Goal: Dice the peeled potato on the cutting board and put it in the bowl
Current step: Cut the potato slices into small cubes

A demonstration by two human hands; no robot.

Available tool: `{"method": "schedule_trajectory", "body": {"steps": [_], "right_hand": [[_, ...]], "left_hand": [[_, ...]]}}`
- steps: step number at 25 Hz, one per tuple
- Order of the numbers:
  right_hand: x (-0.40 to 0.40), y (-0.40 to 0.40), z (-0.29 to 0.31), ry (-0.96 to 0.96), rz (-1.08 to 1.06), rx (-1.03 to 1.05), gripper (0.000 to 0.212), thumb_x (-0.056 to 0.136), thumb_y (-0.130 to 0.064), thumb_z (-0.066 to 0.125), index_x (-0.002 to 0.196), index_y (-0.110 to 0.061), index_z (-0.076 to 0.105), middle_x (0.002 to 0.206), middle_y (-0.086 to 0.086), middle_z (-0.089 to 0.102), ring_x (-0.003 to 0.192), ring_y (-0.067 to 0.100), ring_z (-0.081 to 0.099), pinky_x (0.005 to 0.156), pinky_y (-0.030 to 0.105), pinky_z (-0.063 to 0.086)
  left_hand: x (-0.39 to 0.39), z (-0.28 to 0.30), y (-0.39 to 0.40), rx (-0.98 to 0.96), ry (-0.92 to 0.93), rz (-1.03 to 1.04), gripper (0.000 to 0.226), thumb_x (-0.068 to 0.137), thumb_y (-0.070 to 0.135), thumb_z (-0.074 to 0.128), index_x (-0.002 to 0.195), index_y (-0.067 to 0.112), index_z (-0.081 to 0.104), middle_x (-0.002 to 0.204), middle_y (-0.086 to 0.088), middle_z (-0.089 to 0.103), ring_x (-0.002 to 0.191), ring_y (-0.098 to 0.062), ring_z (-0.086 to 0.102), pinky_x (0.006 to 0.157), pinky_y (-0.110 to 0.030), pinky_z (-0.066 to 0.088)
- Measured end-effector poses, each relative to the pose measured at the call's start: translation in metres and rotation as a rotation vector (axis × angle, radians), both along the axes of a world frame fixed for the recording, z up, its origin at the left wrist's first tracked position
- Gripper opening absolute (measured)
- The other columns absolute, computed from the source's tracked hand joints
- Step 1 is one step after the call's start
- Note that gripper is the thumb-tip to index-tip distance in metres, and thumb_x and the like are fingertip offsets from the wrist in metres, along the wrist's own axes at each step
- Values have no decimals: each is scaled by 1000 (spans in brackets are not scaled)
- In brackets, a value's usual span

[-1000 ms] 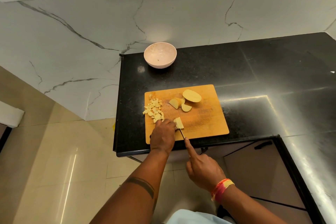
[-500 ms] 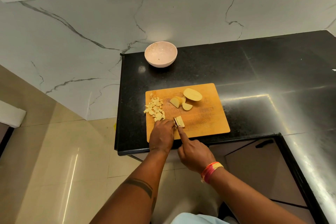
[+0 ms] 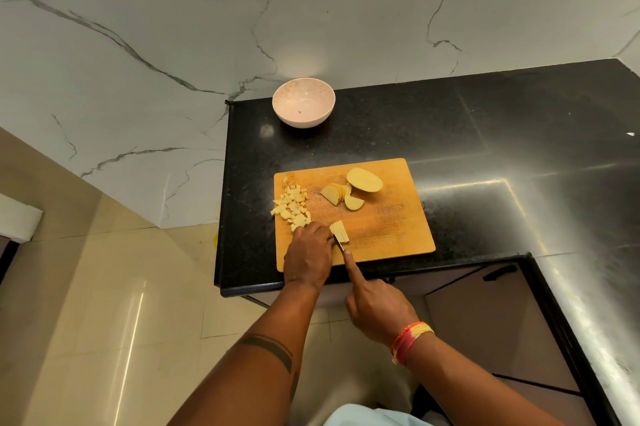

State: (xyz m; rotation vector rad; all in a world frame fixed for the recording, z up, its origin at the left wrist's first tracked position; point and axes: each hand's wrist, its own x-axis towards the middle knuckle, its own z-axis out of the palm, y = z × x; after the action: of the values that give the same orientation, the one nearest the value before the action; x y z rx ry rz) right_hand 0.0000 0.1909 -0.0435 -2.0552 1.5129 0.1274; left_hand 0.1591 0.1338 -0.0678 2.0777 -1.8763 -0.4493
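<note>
A wooden cutting board (image 3: 388, 228) lies on the black counter. Several potato dice (image 3: 291, 206) are heaped at its left edge. Sliced rounds (image 3: 337, 193) and a larger potato half (image 3: 364, 180) lie at its far middle. My left hand (image 3: 308, 254) presses on a small stack of potato strips (image 3: 339, 231) near the board's front. My right hand (image 3: 375, 309) grips a knife (image 3: 340, 245), index finger stretched along the blade, which rests against the strips. The handle is hidden in my fist. A pale pink bowl (image 3: 303, 106) stands behind the board.
The black counter (image 3: 485, 135) runs right and back to a marble wall (image 3: 173, 45). Its left edge drops to a tiled floor (image 3: 104, 321). Cabinet doors with a dark handle (image 3: 495, 273) sit below the counter's front edge.
My right hand pushed the knife forward into the strips half a second ago, then drew back toward me. The left hand stayed on the strips.
</note>
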Motion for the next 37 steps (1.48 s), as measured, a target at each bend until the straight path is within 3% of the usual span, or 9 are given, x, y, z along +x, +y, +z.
{"method": "schedule_trajectory", "body": {"steps": [3, 7, 11, 13, 15, 22, 29, 37], "right_hand": [[-11, 14, 6, -19, -1, 18, 75, 100, -34, 32, 158, -34, -15, 67, 1, 59, 53, 18, 54, 49, 32, 41], [-28, 20, 13, -99, -82, -20, 75, 100, -32, 33, 158, -37, -13, 62, 0, 58, 52, 17, 55, 51, 36, 43], [-41, 2, 14, -117, -176, -43, 75, 99, -32, 37, 159, -39, -7, 63, -2, 57, 53, 16, 54, 50, 35, 40], [-40, -6, 12, -112, -188, -43, 74, 100, -33, 37, 159, -39, -6, 63, -2, 56, 53, 15, 53, 48, 33, 36], [-38, -13, 11, -120, -187, -33, 74, 100, -33, 37, 159, -40, -7, 64, -2, 57, 55, 15, 54, 50, 36, 42], [-24, -21, 4, -112, -180, 23, 74, 101, -33, 36, 160, -35, -7, 69, 0, 58, 60, 19, 55, 57, 41, 46], [-5, -5, -2, -92, -147, 2, 76, 100, -32, 36, 160, -31, -10, 66, -1, 58, 53, 17, 53, 50, 37, 40], [6, -20, 1, -58, -111, -25, 74, 100, -33, 35, 160, -31, -9, 69, 1, 56, 57, 20, 54, 56, 39, 47]], "left_hand": [[-2, -1, 2, -7, 9, 7, 18, 101, 28, 54, 114, 21, 65, 117, 5, 61, 106, -18, 49, 83, -31, 50], [-12, 4, 8, -27, 129, 148, 27, 100, 40, 53, 117, 20, 59, 114, 0, 55, 105, -19, 53, 79, -31, 49], [-32, 11, -3, 126, 125, 279, 65, 87, 70, 56, 125, 18, 48, 120, -5, 49, 110, -22, 51, 84, -34, 50], [-40, 14, -12, 163, 79, 288, 68, 87, 64, 61, 132, 15, 44, 128, -8, 47, 116, -25, 50, 92, -36, 50], [-41, 14, -17, 153, 53, 256, 58, 92, 49, 64, 134, 14, 45, 132, -9, 45, 118, -24, 48, 96, -35, 47], [-5, 10, -26, 103, 20, -86, 44, 98, 26, 61, 141, 18, 53, 133, -2, 42, 123, -20, 42, 105, -35, 43], [0, 7, -20, 81, 69, -69, 49, 97, 28, 62, 144, 15, 52, 132, 0, 45, 124, -17, 44, 108, -30, 40], [-1, 10, -23, 88, 0, -82, 41, 99, 25, 60, 138, 16, 58, 128, -1, 48, 118, -18, 46, 103, -32, 45]]}}
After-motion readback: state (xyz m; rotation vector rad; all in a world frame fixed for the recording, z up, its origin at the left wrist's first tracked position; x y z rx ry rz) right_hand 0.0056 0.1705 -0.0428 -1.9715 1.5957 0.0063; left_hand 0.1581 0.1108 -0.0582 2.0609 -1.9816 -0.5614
